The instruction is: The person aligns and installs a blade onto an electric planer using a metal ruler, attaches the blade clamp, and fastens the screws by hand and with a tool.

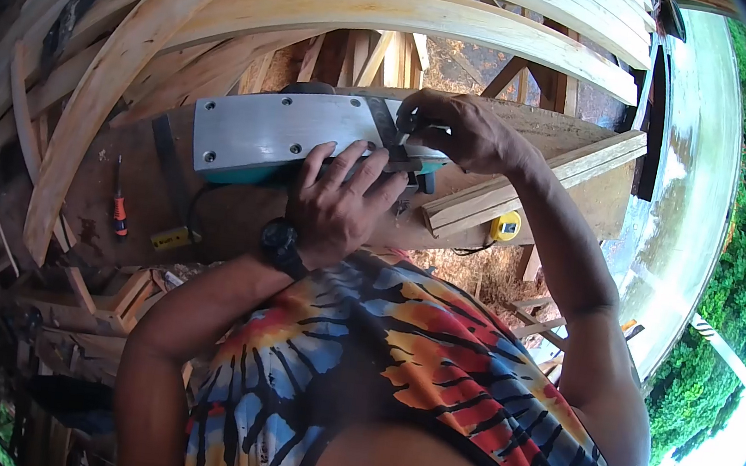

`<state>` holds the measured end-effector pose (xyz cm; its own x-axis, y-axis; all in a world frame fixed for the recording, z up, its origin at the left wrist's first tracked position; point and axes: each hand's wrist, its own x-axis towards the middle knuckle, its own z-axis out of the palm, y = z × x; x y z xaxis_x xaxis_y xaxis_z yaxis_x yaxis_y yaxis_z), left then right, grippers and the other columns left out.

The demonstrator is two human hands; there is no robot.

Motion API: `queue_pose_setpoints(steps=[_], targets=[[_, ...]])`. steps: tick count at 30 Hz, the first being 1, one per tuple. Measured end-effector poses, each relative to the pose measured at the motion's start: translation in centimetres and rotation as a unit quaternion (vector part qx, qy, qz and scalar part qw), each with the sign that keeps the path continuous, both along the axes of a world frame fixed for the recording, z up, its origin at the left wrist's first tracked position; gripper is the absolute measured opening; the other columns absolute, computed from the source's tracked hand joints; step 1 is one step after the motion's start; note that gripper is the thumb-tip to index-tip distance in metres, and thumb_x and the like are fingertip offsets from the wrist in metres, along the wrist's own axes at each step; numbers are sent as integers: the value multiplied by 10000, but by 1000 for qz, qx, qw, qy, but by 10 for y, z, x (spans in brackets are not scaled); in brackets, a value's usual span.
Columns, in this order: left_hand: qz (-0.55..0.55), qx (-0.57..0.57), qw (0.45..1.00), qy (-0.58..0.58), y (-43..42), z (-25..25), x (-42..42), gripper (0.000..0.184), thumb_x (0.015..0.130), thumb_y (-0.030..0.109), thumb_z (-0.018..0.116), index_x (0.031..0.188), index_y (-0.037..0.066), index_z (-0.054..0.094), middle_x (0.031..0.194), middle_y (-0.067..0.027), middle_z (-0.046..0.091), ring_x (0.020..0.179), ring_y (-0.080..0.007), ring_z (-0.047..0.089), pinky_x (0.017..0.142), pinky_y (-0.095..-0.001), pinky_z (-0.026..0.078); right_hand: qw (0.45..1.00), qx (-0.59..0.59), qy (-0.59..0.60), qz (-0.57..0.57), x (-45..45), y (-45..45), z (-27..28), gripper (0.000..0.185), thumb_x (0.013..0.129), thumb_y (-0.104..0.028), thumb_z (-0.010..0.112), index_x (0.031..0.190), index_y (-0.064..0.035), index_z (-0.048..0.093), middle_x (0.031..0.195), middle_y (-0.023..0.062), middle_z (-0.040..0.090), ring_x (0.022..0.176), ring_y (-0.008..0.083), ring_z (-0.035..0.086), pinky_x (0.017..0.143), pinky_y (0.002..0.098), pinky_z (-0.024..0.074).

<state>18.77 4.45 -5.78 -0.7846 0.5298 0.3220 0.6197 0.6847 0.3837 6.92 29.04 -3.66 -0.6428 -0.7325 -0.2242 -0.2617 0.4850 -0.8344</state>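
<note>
Lying toward the left on a brown wooden bench (239, 221), a screwdriver (121, 209) with a red-and-black handle stands well apart from both hands, and a yellow object (172, 238) sits nearer the middle. Next comes a teal power planer (259, 137) on the bench, its flat metal sole facing up. Over its near edge lies the left hand (339, 206), fingers extended and slightly spread; whether it clasps the body I cannot tell. At the planer's right end the right hand (460, 132) is half curled, thumb and forefinger close together, anything between them too small to make out. Beyond, a yellow tape measure (506, 226) lies just beside a squared timber (547, 180).
</note>
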Motion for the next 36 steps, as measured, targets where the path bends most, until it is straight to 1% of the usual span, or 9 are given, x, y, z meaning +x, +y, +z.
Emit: queue_pose_setpoints(steps=[1, 10, 13, 16, 22, 25, 31, 34, 36], targets=[[1, -2, 1000, 0, 0, 0, 0, 502, 758, 257, 836, 1249, 219, 738, 1320, -68, 661, 1236, -300, 599, 1063, -551, 414, 1000, -20, -2, 0, 4, 2, -1, 284, 948, -104, 729, 1192, -4, 625, 993, 135, 743, 907, 285, 748, 802, 399, 581], [1, 1, 1000, -4, 1, 0, 0, 503, 756, 258, 839, 1248, 223, 741, 1325, -68, 660, 1243, -299, 597, 1074, -554, 407, 996, -84, 3, 12, 12, 2, -16, 336, 915, -74, 756, 1221, -3, 636, 1062, 132, 674, 1010, 294, 702, 885, 407, 564], [1, 3, 1000, -11, 0, 1, 1, 503, 754, 258, 841, 1246, 224, 741, 1323, -68, 661, 1244, -299, 599, 1072, -556, 408, 997, -70, -20, 6, 10, 2, -11, 316, 922, -102, 752, 1206, -5, 651, 1061, 143, 696, 967, 312, 711, 861, 409, 572], [2, 1, 1000, -8, 1, -1, 1, 495, 760, 257, 837, 1244, 224, 741, 1325, -68, 662, 1245, -300, 600, 1072, -559, 409, 997, -64, 26, 20, 10, 2, -7, 354, 951, -135, 728, 1277, -10, 670, 1048, 164, 749, 985, 291, 758, 856, 391, 587], [9, 5, 1000, 4, 3, -3, 2, 443, 789, 256, 812, 1227, 225, 751, 1303, -67, 679, 1228, -299, 609, 1066, -556, 420, 998, -29, 46, -11, 25, -1, -10, 495, 955, -197, 727, 1413, -38, 627, 898, 162, 737, 779, 290, 749, 702, 406, 559], [9, -1, 1000, 18, 3, -3, 1, 390, 814, 256, 788, 1202, 224, 764, 1289, -67, 686, 1212, -297, 616, 1057, -551, 430, 996, 13, 87, -7, 28, -3, -6, 525, 937, -209, 739, 1429, -67, 621, 868, 157, 718, 738, 301, 726, 672, 430, 542], [12, -10, 1000, 24, 4, 1, 0, 325, 851, 248, 761, 1175, 224, 779, 1284, -63, 688, 1192, -296, 624, 1044, -550, 443, 991, 56, 85, -86, 46, -11, -4, 512, 928, -220, 737, 1414, -109, 621, 858, 163, 709, 751, 355, 717, 649, 447, 536], [10, -8, 1000, 24, 4, -1, 0, 327, 853, 252, 763, 1179, 228, 778, 1273, -62, 691, 1186, -299, 626, 1041, -553, 443, 990, 63, 39, -117, 52, -16, 6, 459, 960, -148, 695, 1391, -6, 629, 885, 184, 732, 726, 263, 726, 664, 384, 545], [8, -12, 1000, 21, 4, 0, 0, 334, 852, 255, 765, 1184, 232, 777, 1267, -63, 692, 1183, -300, 627, 1038, -555, 444, 986, 43, 13, -160, 58, -19, 5, 425, 954, -210, 717, 1341, -50, 645, 881, 190, 726, 778, 340, 725, 670, 431, 543]])
